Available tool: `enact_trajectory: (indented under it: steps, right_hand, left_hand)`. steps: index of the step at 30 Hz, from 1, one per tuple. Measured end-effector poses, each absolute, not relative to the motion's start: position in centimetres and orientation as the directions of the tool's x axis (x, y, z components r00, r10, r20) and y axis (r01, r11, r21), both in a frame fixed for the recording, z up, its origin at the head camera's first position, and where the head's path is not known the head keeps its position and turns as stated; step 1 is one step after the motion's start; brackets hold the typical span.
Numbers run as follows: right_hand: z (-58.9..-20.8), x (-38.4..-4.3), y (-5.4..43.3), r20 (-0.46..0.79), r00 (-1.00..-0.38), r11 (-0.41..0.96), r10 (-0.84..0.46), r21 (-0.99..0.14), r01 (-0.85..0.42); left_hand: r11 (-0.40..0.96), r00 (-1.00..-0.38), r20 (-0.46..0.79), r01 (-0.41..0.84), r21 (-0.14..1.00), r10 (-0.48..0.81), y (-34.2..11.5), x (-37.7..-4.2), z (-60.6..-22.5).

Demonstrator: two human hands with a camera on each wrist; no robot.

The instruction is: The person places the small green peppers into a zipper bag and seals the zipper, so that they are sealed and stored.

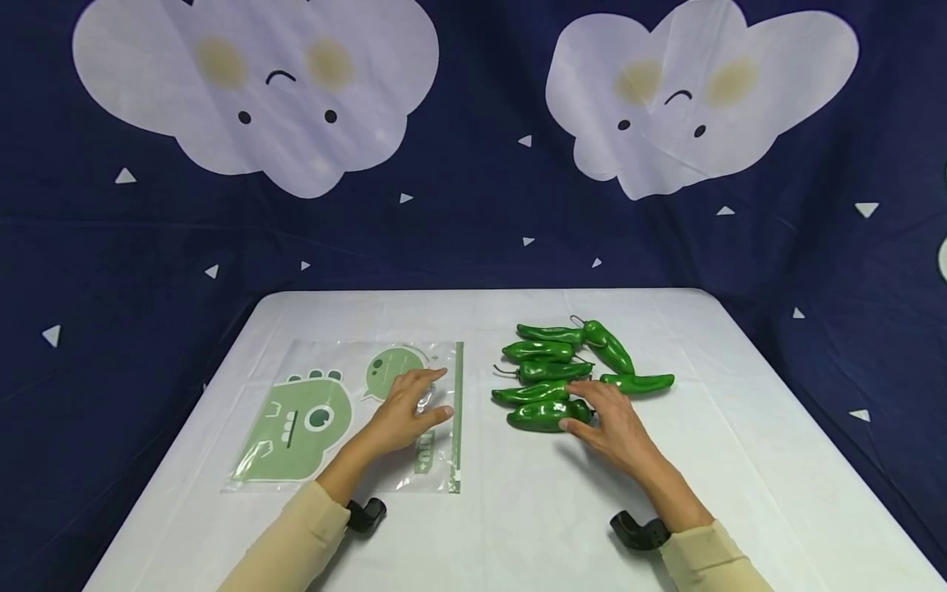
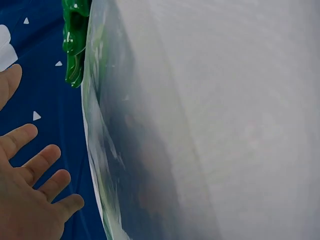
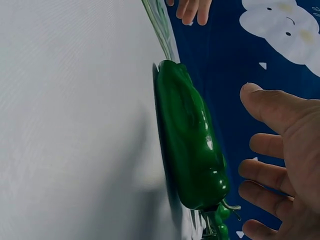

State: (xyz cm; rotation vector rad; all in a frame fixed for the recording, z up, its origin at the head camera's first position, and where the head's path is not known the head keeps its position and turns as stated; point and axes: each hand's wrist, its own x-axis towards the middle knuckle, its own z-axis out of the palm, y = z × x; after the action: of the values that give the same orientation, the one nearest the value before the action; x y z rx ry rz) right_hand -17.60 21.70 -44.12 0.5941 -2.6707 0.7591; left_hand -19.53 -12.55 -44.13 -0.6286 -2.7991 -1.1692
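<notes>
While a dark blue cloth (image 1: 466,238) printed with white clouds (image 1: 281,131) and small triangles fills the background, a white-covered table (image 1: 518,526) spreads out below it, its far corners rounded. Across the left half of the table, nearer the left edge than the right, lies a clear plastic bag (image 1: 314,419) printed with a green one-eyed monster; a green strip (image 1: 458,403) along its right side runs roughly from the far edge's side toward the near one. Two beige sleeves (image 1: 296,530) reach in from the near side. Above the right part of the bag hovers the left hand (image 1: 405,415), fingers spread and holding nothing. The right hand (image 1: 610,423) is just beside the near end of the peppers, its thumb and fingers parted with nothing in their grasp; the right wrist view shows a gap between it and the nearest pepper (image 3: 190,140). A black device (image 1: 639,533) sits at each wrist. Seven glossy green peppers (image 1: 555,372) lie right of the table's middle, well apart from the right edge: five stacked in a rough column, one slanting at the far end, another reaching out toward the right edge. Thin curled stems (image 1: 506,372) show on several.
</notes>
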Motion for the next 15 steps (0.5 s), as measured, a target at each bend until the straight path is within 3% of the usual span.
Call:
enact_trajectory:
  steps: [15]
  right_hand:
    - [-44.5,-18.0,22.0,0.342,-0.885,0.778,-0.315,-0.442,-0.447]
  left_hand:
    - [0.666,-0.915,0.088,0.351,0.658,0.394,-12.0,-20.9,-44.0]
